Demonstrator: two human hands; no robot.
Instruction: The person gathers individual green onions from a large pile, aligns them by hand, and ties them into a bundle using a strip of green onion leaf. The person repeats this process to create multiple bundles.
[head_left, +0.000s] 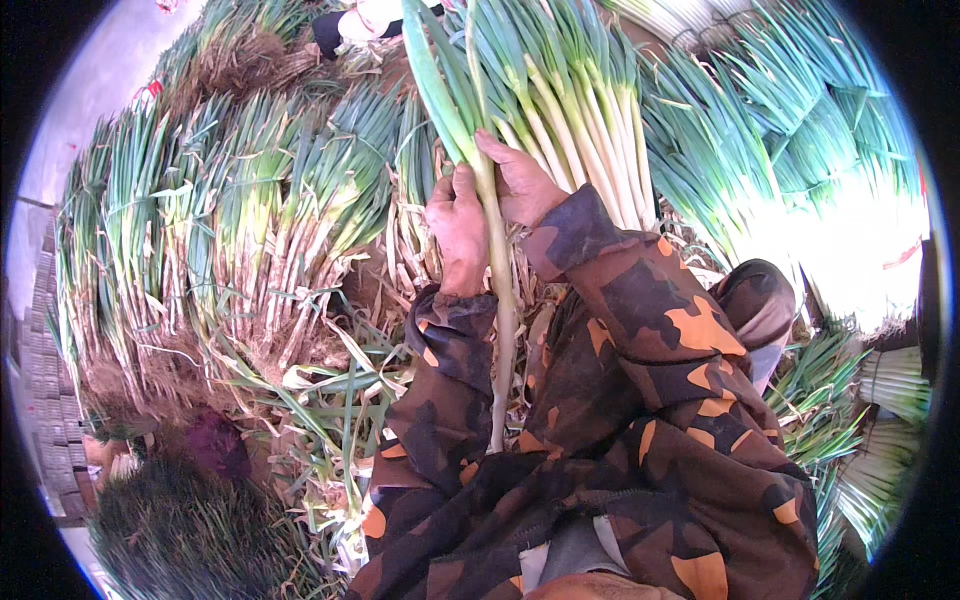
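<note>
Upright before me is a single long green onion (501, 307), its pale stem running down to my lap and its green leaves rising past my hands. My left hand (456, 229) grips it from the left where the stem meets the leaves. From the other side, slightly higher, my right hand (523, 184) holds the same stalk, thumb on the leaf base. Just beyond my right hand lies a row of green onions with clean white stems (592, 142). Their lower ends are partly hidden by my right sleeve (645, 285).
Untrimmed green onion bundles (277, 225) with dry skins and roots fill the left side. Loose leaves and peelings (345, 420) litter the ground near my left elbow. Cleaned bundles (705, 150) stand at the right, partly in glaring light. Another dark green heap (202, 532) sits lower left.
</note>
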